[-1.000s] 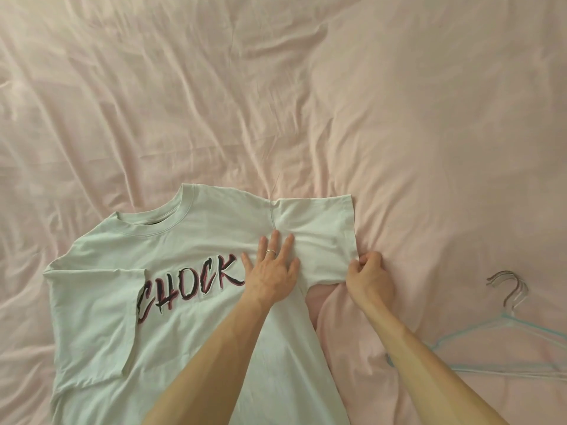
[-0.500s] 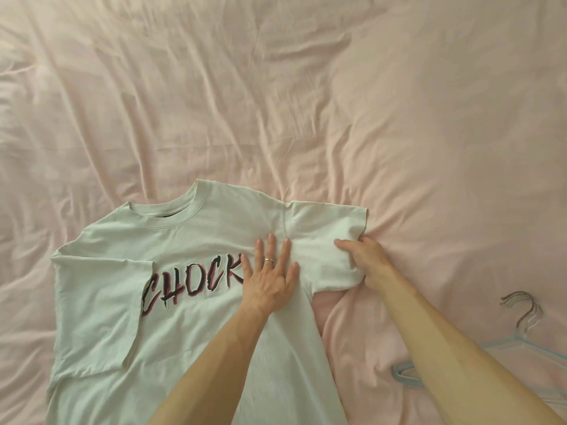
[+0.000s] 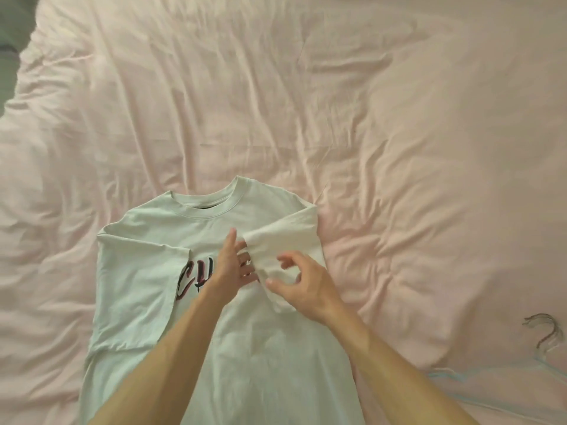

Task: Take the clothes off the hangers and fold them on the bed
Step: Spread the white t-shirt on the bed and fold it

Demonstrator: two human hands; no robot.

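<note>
Now 1 T-shirt (image 3: 270, 348), 2 hands (image 3: 228, 266) (image 3: 310, 286), 1 bed (image 3: 399, 142)

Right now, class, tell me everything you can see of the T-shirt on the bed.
The T-shirt is pale mint, soft cotton-looking knit, with a ribbed round collar and dark, red-edged chest lettering, mostly hidden. It lies face up, collar away from the person, on the pink bed. Both short sleeves are folded inward over the front. The left hand, fingers straight, presses beside the lettering, partly under one sleeve; the right hand curls over that sleeve, grip unclear.
</note>
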